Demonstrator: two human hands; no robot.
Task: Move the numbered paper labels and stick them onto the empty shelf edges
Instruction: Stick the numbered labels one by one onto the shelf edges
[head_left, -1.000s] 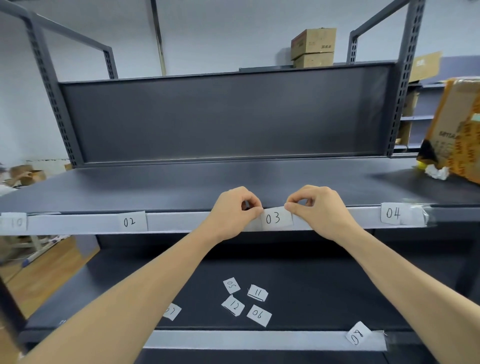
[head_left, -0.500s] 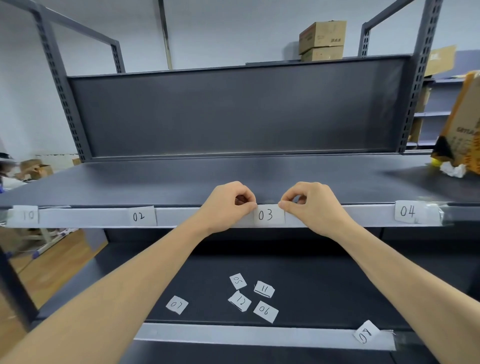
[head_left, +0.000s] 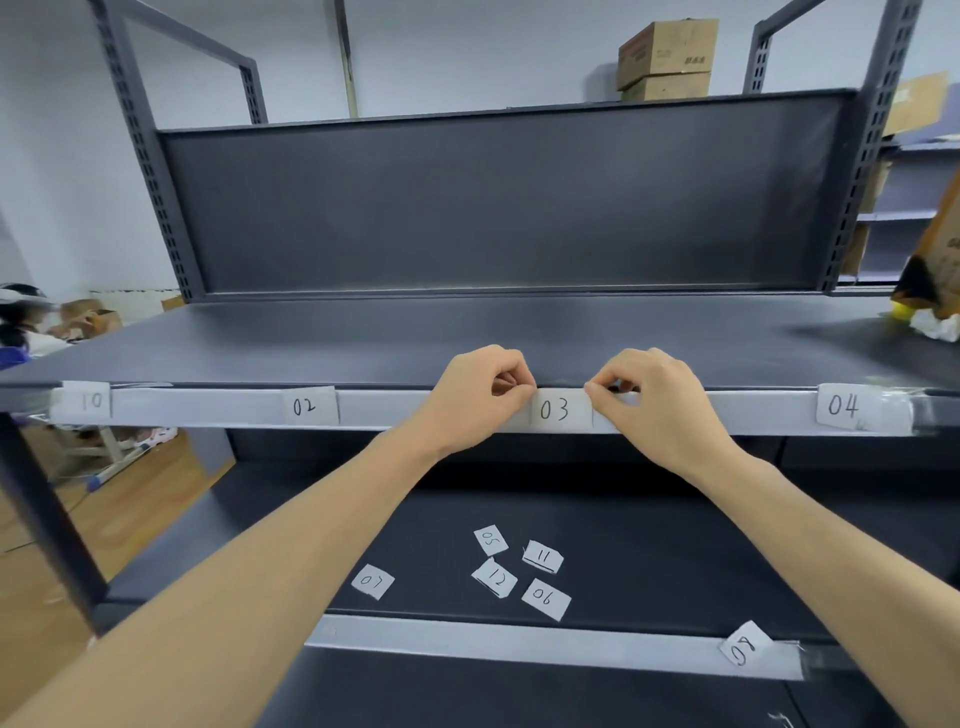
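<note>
The white paper label 03 (head_left: 560, 410) sits on the pale front edge of the upper shelf (head_left: 395, 410). My left hand (head_left: 478, 395) pinches its top left corner and my right hand (head_left: 657, 400) pinches its top right corner, both with curled fingers. Labels 10 (head_left: 83, 401), 02 (head_left: 309, 406) and 04 (head_left: 842, 406) are on the same edge. Loose on the lower shelf lie labels 05 (head_left: 491, 540), 11 (head_left: 542, 557), 12 (head_left: 494, 578), 06 (head_left: 545, 598) and 07 (head_left: 372, 581). Label 08 (head_left: 744, 649) sits tilted on the lower shelf edge (head_left: 519, 644).
The dark shelving unit has a tall back panel (head_left: 498, 197) and perforated uprights. A torn cardboard box (head_left: 940, 260) and crumpled white paper (head_left: 935, 327) stand at the upper shelf's far right. Stacked cartons (head_left: 667, 60) are behind the unit. A person (head_left: 21, 322) sits at far left.
The view has shifted slightly, so the shelf appears further right and lower. Both hands stay at the top corners of label 03, which now lies flatter against the edge.
</note>
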